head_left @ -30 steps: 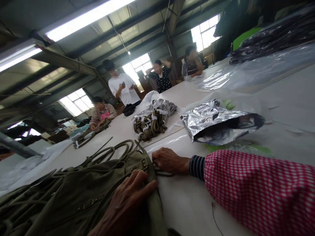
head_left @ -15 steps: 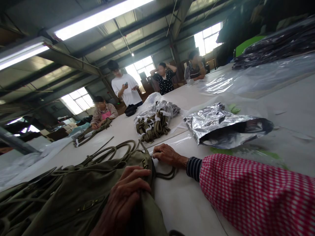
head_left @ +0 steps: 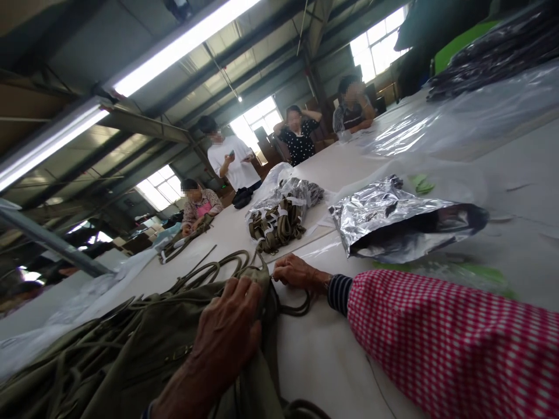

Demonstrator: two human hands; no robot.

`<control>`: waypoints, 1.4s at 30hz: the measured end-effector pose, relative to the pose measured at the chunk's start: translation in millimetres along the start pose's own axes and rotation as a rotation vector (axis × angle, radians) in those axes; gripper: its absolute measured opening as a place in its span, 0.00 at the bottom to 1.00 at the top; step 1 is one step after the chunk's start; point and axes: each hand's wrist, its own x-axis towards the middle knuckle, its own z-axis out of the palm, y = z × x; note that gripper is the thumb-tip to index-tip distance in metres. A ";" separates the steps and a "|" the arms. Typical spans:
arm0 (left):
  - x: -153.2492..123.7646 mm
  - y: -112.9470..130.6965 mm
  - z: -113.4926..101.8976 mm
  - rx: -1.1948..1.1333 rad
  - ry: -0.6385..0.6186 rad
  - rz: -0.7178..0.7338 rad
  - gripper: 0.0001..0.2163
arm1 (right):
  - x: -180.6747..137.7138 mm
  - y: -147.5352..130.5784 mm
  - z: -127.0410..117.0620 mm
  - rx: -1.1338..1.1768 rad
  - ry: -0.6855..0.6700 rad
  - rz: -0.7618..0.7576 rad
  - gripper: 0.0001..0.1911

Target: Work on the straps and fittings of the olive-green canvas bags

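An olive green bag (head_left: 109,355) with long straps (head_left: 209,270) lies on the white table (head_left: 332,361) at the lower left. My left hand (head_left: 227,334) rests on the bag's upper edge, fingers curled over the fabric and gripping it. My right hand (head_left: 297,272), in a red checked sleeve (head_left: 449,337), is closed in a pinch on a dark green cord (head_left: 297,305) at the bag's corner. The cord loops on the table below my right hand.
A bundle of olive straps (head_left: 275,224) in clear plastic lies beyond my hands. A crumpled silver foil bag (head_left: 393,218) lies to the right. Several other people stand or sit along the table's far side. Dark packed goods (head_left: 493,52) are stacked at the upper right.
My left hand slid up the bag towards its top edge. My right hand pulled the cord up and back a little, forming a loop. The camera tilted left.
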 end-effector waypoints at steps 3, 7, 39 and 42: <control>2.8 7.2 1.7 0.132 0.055 0.096 0.23 | 0.7 1.6 -0.3 0.044 -0.027 -0.005 0.08; 20.8 25.3 4.2 0.238 -0.019 0.155 0.16 | 1.2 1.6 -0.3 0.055 -0.030 0.007 0.08; 22.1 -39.9 68.1 -1.266 0.173 -0.365 0.14 | -25.3 -41.3 42.0 -0.641 0.184 -0.222 0.03; 21.4 -35.0 65.9 -1.011 0.220 -0.292 0.12 | -22.6 -39.5 41.0 -0.593 0.161 -0.214 0.05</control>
